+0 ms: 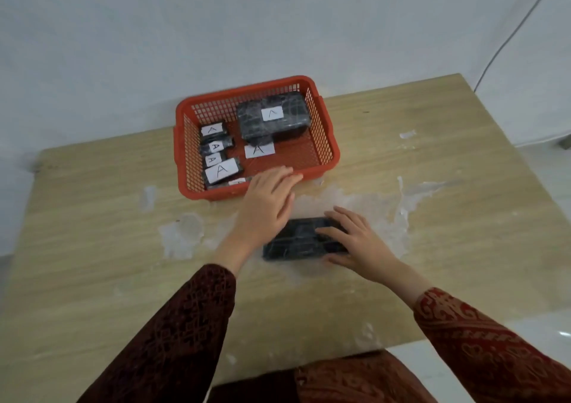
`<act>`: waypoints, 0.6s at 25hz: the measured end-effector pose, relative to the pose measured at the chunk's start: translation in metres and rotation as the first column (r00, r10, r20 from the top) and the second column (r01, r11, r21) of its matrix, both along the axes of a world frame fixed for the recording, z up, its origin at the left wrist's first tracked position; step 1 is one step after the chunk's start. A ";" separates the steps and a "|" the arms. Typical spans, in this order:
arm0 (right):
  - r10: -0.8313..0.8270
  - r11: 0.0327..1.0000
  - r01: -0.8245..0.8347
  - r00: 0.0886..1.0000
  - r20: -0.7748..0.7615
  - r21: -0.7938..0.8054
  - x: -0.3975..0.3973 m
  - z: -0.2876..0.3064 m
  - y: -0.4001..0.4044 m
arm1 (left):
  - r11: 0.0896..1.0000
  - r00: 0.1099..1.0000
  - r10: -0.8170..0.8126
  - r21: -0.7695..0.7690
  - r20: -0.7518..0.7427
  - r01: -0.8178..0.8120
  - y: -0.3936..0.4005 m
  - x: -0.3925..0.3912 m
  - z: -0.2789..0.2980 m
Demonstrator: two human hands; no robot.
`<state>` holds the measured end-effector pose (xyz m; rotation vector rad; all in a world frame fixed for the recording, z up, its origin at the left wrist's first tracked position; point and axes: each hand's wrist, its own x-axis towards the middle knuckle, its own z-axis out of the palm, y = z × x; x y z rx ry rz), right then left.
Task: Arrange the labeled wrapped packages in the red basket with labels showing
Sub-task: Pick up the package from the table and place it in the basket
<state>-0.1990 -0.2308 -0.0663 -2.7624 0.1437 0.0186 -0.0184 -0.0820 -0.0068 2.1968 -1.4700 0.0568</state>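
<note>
The head camera looks down on a pale wooden table (92, 217) with worn, whitish patches, set against a light wall. Toward the far side sits the red basket (327, 143), a slotted plastic tray turned slightly askew.

Inside it, the large wrapped package (273, 118) lies at the far right, black under clear film, with a white label on top whose mark is only partly legible. Along the left wall, a row of small wrapped packages (216, 152) runs from far to near, each with a white label reading "A" facing up; the nearest and largest label (223, 171) is tilted. Another small package at the near wall is mostly hidden, with only a sliver of white showing. Near the middle of the basket floor, a white label marked "A" (259, 150) lies just in front of the large package; whether it is on a package cannot be told.

On the table, well in front of the basket, a flat dark wrapped package (293, 243) lies with no label visible on its upper face. The right hand (355, 242) grips its right end, fingers spread over the top and thumb along the near edge. The left hand (268, 198) is open and empty, fingers extended over the basket's near rim. Both arms wear dark red patterned sleeves (482, 341).
</note>
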 end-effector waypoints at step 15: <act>-0.071 0.930 0.114 0.989 -0.133 0.348 -0.014 0.019 -0.033 | 0.971 0.948 0.181 0.198 -0.262 -0.131 0.063 -0.051 -0.051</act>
